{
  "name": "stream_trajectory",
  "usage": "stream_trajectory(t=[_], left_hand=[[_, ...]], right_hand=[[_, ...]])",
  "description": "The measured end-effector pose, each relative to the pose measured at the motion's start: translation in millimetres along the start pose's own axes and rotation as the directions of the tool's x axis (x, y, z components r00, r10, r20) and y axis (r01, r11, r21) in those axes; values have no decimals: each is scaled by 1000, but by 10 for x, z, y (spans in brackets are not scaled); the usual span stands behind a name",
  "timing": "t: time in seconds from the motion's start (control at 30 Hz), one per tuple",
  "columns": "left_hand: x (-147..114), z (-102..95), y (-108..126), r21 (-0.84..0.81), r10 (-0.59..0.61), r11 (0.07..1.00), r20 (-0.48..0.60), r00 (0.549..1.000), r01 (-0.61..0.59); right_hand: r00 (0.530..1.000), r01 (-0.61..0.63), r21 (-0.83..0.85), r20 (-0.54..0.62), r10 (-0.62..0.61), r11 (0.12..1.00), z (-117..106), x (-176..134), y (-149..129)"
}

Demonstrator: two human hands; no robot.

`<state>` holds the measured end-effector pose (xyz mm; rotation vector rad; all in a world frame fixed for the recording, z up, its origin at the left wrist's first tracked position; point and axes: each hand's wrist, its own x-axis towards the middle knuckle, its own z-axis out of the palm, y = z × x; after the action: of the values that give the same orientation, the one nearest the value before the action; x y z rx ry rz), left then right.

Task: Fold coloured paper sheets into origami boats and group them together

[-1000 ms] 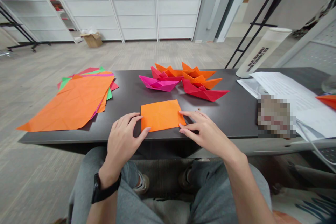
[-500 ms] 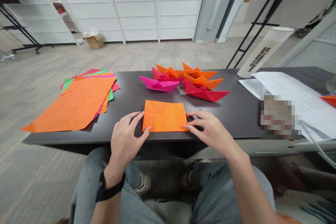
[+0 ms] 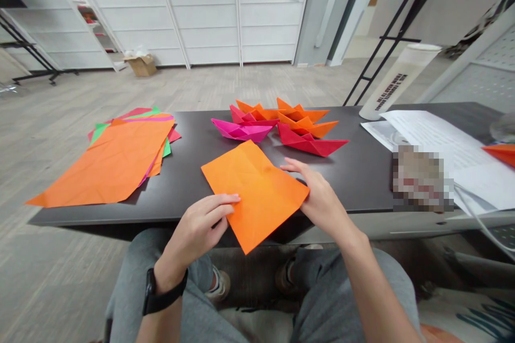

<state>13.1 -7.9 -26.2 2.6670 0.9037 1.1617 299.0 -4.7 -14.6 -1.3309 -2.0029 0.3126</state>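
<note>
An orange sheet of origami paper [image 3: 261, 195], creased and turned like a diamond, lies tilted at the table's front, its lower corner hanging past the edge. My left hand [image 3: 199, 230] grips its lower left side, fingertips on top and thumb mostly hidden beneath. At the right corner, my right hand [image 3: 322, 195] holds the sheet, with the thumb behind the paper and the index finger reaching out beyond it. Just behind the sheet stand several folded paper boats, among them a magenta boat [image 3: 242, 129], a red boat [image 3: 311, 142] and an orange boat [image 3: 316, 127].
A loose stack of coloured paper [image 3: 116, 158] covers the table's left end. To the right are printed white sheets [image 3: 434, 139], a blurred-out object [image 3: 420, 179] with a cable near it, and a white cylinder [image 3: 398, 83]. The dark table [image 3: 181, 193] ends just before my knees.
The orange paper has gone from a flat rectangle squared to the table edge to a larger, turned diamond shape. Both hands have shifted with it, the left one onto its face.
</note>
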Motion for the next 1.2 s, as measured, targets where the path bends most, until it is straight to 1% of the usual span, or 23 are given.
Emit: stream_trajectory(t=[0.07, 0.13, 0.2, 0.27, 0.3, 0.33, 0.37, 0.43, 0.47, 0.5, 0.63, 0.73, 0.83, 0.9, 0.97, 1.1, 1.2], left_hand=[[0, -2, 9, 3, 34, 999, 47, 998, -35], [3, -10, 20, 27, 43, 999, 65, 997, -45], [11, -18, 34, 46, 39, 998, 78, 996, -43], [27, -20, 53, 53, 36, 998, 87, 996, -40], [37, -17, 64, 55, 33, 998, 89, 995, -38], [46, -13, 75, 56, 30, 998, 87, 996, -35], [55, -8, 85, 57, 22, 998, 83, 996, -27], [63, 8, 100, 65, -12, 998, 76, 997, 7], [61, 17, 104, 73, -34, 997, 74, 997, 29], [57, 28, 106, 83, -54, 995, 71, 996, 48], [34, 75, 98, 97, -109, 990, 30, 994, 106], [41, 102, 96, 65, -154, 986, -15, 988, 154], [53, 122, 106, 57, -180, 982, -27, 983, 181], [54, 139, 114, 61, -180, 982, -23, 983, 181], [53, 158, 120, 65, -173, 983, -8, 985, 173], [71, 181, 132, 86, -127, 989, 43, 991, 123], [96, 182, 156, 121, -94, 989, 47, 994, 87]], right_hand=[[998, 39, -25, 56, -38, 999, -42, 3, 20], [995, 69, -42, 69, -66, 997, -100, -5, 20], [995, 101, -42, 6, -100, 994, -179, -23, -27], [985, 160, -6, -56, -160, 987, -263, -48, -122], [980, 197, 37, -46, -195, 980, -297, -60, -178], [973, 227, 100, 10, -230, 969, -318, -70, -233], [961, 241, 165, 98, -259, 956, -323, -77, -280], [924, 208, 242, 268, -272, 948, -281, -75, -336], [915, 183, 247, 312, -257, 951, -237, -68, -344], [919, 161, 239, 318, -233, 958, -185, -57, -341], [961, 138, 198, 212, -180, 970, 19, -7, -297], [990, 92, 92, 98, -101, 992, 115, 9, -294], [1000, 8, -12, -27, -8, 1000, 191, 26, -300], [997, -25, -56, -79, 20, 998, 235, 52, -301], [997, -19, -98, -82, 11, 995, 267, 89, -301], [999, 39, -179, -30, -45, 983, 285, 151, -315], [997, 51, -223, -41, -62, 973, 276, 152, -346]])
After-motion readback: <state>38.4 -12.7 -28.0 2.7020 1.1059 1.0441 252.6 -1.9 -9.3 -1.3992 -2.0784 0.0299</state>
